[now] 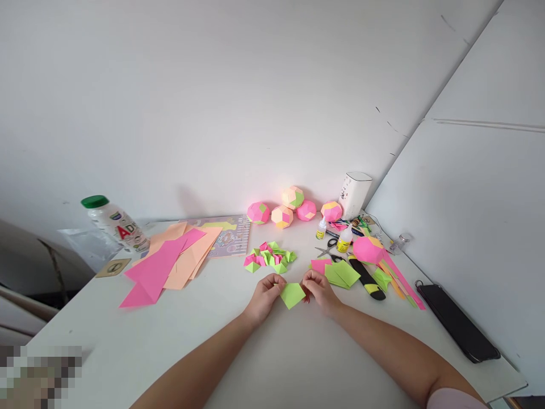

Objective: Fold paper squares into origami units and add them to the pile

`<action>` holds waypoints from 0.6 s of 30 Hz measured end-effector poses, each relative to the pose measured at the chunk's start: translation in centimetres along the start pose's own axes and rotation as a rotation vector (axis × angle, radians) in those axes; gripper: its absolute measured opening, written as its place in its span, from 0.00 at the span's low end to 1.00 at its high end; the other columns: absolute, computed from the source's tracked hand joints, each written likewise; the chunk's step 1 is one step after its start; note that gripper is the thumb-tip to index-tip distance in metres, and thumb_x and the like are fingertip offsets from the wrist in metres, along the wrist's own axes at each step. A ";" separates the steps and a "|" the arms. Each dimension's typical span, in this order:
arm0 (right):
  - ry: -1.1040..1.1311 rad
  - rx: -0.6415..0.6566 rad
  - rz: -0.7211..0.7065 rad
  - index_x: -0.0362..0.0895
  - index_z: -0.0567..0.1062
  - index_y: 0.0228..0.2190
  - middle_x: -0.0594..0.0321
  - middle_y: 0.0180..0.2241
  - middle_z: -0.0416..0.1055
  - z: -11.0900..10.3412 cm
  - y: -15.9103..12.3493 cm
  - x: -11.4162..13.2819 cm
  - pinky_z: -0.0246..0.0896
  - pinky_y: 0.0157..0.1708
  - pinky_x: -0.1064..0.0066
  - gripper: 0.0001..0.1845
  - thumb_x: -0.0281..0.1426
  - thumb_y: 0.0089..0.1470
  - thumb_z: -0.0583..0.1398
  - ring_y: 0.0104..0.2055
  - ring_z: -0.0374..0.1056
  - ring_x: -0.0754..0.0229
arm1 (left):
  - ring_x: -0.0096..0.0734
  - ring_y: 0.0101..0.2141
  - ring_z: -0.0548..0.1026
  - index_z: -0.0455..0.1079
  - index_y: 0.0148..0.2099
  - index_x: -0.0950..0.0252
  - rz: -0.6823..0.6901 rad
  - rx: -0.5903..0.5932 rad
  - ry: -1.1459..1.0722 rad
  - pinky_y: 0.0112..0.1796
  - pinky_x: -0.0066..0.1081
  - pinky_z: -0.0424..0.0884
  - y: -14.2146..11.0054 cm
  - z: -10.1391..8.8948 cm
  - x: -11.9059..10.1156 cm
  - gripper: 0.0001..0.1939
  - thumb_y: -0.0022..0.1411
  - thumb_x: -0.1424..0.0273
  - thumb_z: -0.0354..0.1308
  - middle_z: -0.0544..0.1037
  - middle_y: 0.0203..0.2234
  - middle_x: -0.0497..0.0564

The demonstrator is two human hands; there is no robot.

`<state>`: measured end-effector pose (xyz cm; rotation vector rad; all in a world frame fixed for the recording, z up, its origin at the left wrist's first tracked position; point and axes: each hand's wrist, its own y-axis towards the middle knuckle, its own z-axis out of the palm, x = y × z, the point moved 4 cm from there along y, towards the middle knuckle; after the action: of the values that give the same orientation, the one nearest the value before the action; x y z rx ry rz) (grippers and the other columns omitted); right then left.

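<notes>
Between my two hands is a small piece of green paper [293,296], tilted with a corner pointing toward me. My left hand [268,294] pinches its left corner between thumb and fingers. At the opposite corner, the fingers of my right hand [320,289] are closed on the paper. Just beyond my hands lies a pile of small folded green and pink paper pieces [270,257]. Right of my right hand are flat green paper squares [344,274] and a pink square [320,265].
Paper balls [281,216] line the wall. Scissors [327,248], glue bottles [344,241], a black and yellow cutter [367,278] and a pink ball [368,250] lie right. Pink sheets [159,272], a notebook [236,241] and a green-capped bottle [114,224] are left; a black case [457,321] lies far right.
</notes>
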<state>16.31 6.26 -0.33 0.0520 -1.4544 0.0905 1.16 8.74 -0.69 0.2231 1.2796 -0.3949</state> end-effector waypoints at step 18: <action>-0.026 0.014 -0.021 0.42 0.66 0.23 0.71 0.16 0.63 0.2 -0.2 0.4 0.56 0.16 0.76 0.12 0.36 0.48 0.60 0.17 0.60 0.67 | 0.24 0.23 0.65 0.65 0.26 0.66 -0.016 -0.030 -0.089 0.29 0.27 0.62 0.0 0.1 -0.1 0.10 0.49 0.66 0.60 0.68 0.19 0.44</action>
<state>16.12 6.03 0.06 0.0799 -1.4794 0.0834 1.24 8.69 -0.57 0.1679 1.1996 -0.3952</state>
